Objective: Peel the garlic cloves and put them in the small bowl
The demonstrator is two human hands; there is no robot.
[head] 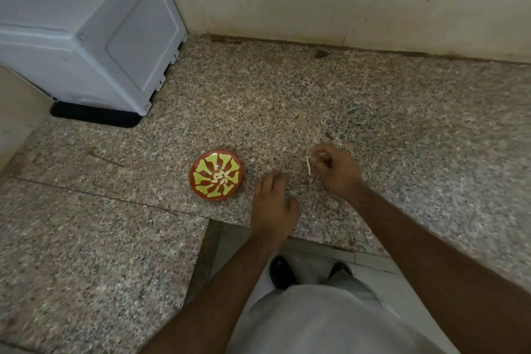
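The small bowl (pixel 216 175) on the granite counter (pixel 402 129) already holds peeled cloves (pixel 221 177). Our right hand (pixel 336 169) pinches a pale sliver (pixel 309 167), probably skin; discard it well apart from the bowl. Our left hand (pixel 273 204) rests flat, fingers relaxed.

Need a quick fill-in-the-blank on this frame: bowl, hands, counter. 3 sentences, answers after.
1. The peeled cloves lie in the red and ____ small bowl.
2. The ____ hand pinches a thin pale strip.
3. The left hand rests on the granite ____.

Answers: yellow; right; counter
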